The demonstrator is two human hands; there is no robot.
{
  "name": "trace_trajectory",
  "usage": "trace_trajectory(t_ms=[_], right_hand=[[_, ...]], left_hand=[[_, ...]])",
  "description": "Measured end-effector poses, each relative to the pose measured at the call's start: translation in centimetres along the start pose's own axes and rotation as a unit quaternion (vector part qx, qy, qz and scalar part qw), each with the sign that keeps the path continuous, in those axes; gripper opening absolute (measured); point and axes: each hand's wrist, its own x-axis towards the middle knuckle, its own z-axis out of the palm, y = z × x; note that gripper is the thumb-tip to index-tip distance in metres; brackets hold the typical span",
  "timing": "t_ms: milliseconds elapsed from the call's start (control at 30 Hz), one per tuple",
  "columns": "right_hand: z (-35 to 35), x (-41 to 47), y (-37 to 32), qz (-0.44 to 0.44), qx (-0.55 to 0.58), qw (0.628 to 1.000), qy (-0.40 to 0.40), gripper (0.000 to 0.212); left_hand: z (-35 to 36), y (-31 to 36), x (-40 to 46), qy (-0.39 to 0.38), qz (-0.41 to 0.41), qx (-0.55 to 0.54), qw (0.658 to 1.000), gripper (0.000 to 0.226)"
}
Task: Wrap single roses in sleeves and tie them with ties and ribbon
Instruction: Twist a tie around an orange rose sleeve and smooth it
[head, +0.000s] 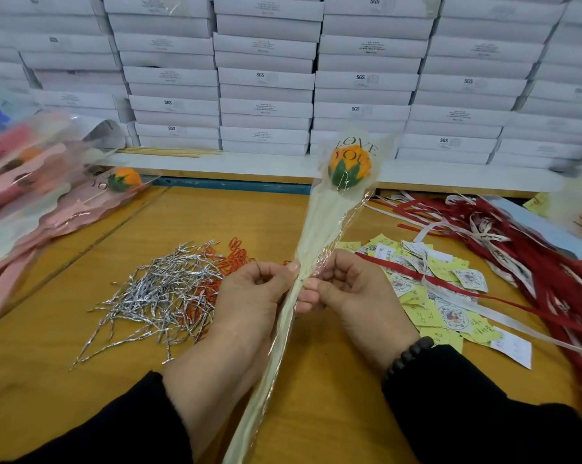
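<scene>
Both hands — left hand [249, 289], right hand [349, 289] — pinch sleeve [319, 229]; ties [159, 296] beside.

Orange rose [349, 165], green base, in cream sleeve [319, 229] with black lettering. Silver ties [155, 293] and orange-red clips [236, 254] left; red, white ribbons [504, 236] and yellow, white tags [440, 296] right. White boxes [266, 78] far.

Stacked white boxes [266, 78] wall the back of a wooden table [81, 380].
</scene>
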Motion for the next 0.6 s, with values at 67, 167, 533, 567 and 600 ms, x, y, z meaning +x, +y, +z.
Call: trace_trajectory(t_ms=[67,167,533,567,600], right_hand=[[-0.04,0.01,0.11,0.001,-0.003,1.0,-0.003,0.013],[-0.06,-0.03,0.19,-0.002,-0.01,1.0,-0.003,0.012],[-0.37,0.1,0.44,-0.022,-0.025,0.999,0.014,0.014],[-0.39,0.09,0.44,-0.024,-0.031,0.999,0.015,0.014],[-0.4,0.09,0.5,-0.028,-0.04,0.999,0.018,0.015]], left_hand=[[0.05,-0.09,0.0,0.003,-0.002,0.002,1.0,0.014],[0.16,-0.05,-0.08,0.009,-0.005,0.001,1.0,0.013],[0.17,0.1,-0.25,-0.028,-0.037,0.049,0.998,0.014],[0.11,0.15,-0.27,-0.033,-0.041,0.051,0.997,0.012],[0.06,0.18,-0.26,-0.035,-0.043,0.053,0.997,0.01]])
